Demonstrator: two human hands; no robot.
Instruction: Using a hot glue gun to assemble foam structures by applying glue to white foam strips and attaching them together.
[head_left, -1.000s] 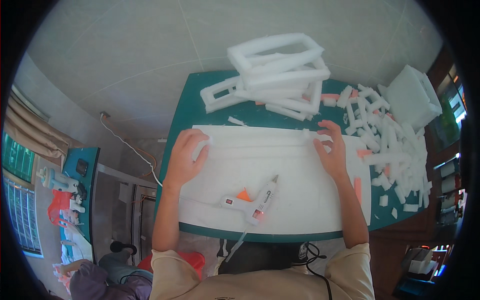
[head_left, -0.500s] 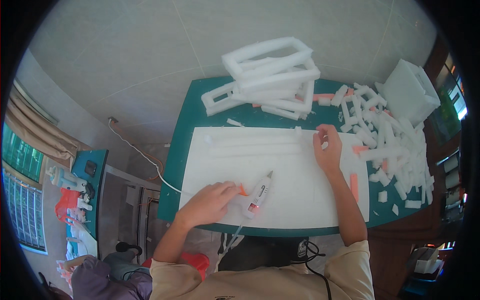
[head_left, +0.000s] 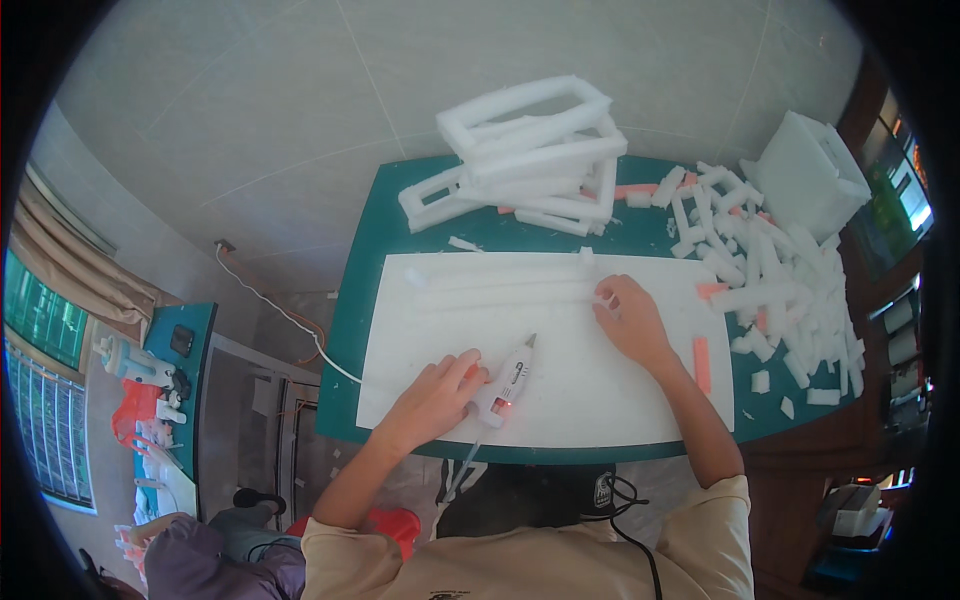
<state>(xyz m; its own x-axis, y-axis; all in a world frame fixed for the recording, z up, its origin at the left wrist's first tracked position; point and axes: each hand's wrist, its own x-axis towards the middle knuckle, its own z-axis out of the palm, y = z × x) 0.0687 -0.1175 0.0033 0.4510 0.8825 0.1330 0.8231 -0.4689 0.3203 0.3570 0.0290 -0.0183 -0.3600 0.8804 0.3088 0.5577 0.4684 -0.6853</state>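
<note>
Right now, by parts:

Left hand: the left hand (head_left: 437, 397) lies on the flat white foam sheet (head_left: 600, 385), near its front edge, with the grip curled about the handle end of the white hot-glue gun with an orange trigger (head_left: 505, 383); whether the fingers clamp it fully, I cannot tell.

Glue gun: it rests low on the sheet, nozzle pointing up and away from the person, a small red glow at its body and a pale cord trailing off the front edge of the worktop.

Right hand: the right hand (head_left: 630, 322) presses down on the right end of the long white foam strip (head_left: 505, 295), fingers together on it, palm on the sheet.

Foam strip: it lies along the far part of the sheet, running left to right, with a second strip just beyond it.

Worktop: the dark green worktop (head_left: 360, 290) carries the sheet in its middle.

Frames: a stack of white rectangular foam frames (head_left: 530, 150) stands at the far edge, behind the strips.

Offcuts: a heap of short white foam offcuts (head_left: 780, 280) covers the right side, with a few orange pieces among them, well apart from the glue gun.

Block: a large white foam block (head_left: 805, 175) sits at the far right corner.
</note>
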